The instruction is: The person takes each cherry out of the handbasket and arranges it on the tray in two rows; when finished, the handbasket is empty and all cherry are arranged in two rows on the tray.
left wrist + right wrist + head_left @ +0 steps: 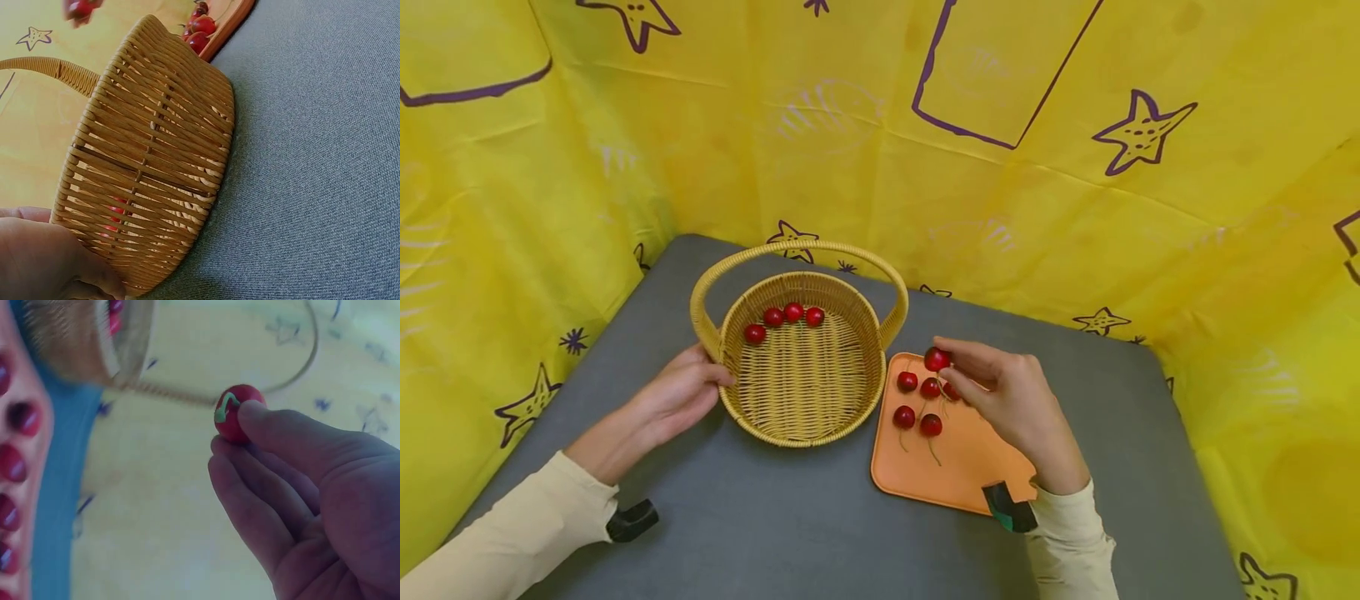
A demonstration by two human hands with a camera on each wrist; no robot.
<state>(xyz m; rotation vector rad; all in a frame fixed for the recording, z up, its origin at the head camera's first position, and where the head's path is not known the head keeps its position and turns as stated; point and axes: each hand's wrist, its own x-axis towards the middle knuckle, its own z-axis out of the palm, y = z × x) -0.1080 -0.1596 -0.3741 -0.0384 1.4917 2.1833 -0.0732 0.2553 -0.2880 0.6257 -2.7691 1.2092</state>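
Observation:
A round wicker basket (pixel 861 408) with a tall arched handle stands on the table, several red cherries (pixel 773 317) lying along its far left inside. My left hand (pixel 681 396) grips the basket's left rim close to the handle's base, thumb over the edge. In the left wrist view, its fingers (pixel 56 256) lie against the woven wall. Between thumb and fingertips my right hand (pixel 1018 408) pinches a cherry (pixel 936 359), held above the far part of an orange tray (pixel 917 475). The right wrist view shows a green stem curled on this cherry (pixel 232 430).
Several more cherries (pixel 904 417) with thin stems rest on the tray, just right of the basket; the right hand partly covers some. A grey cloth (pixel 820 533) covers the table. Yellow printed fabric (pixel 850 167) hangs behind and at both sides.

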